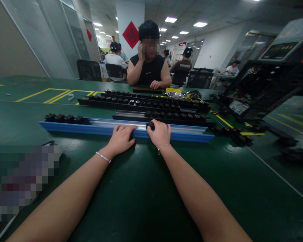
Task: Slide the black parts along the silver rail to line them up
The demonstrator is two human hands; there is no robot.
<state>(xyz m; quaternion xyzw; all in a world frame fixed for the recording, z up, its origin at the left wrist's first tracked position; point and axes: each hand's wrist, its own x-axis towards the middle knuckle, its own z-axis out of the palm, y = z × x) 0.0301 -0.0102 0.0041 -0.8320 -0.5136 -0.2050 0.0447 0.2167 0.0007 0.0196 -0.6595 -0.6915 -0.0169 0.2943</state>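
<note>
A long blue channel (65, 128) with a silvery inside lies across the green table in front of me. Several small black parts (64, 118) sit in a row at its left end. My left hand (121, 138) is on its near wall, fingers curled over the edge and thumb on the front side. To the right of it, my right hand (160, 133) is closed around a small black part (150, 125) at the channel; my fingers partly hide this part, so I cannot tell if it is seated.
Black rails (131, 103) with similar parts lie beyond. Loose black parts (234, 135) and a large black machine (252, 87) are on the right. A metal dish (175, 95) lies farther back. A person (149, 64) sits opposite. A blurred-out object (27, 178) lies left.
</note>
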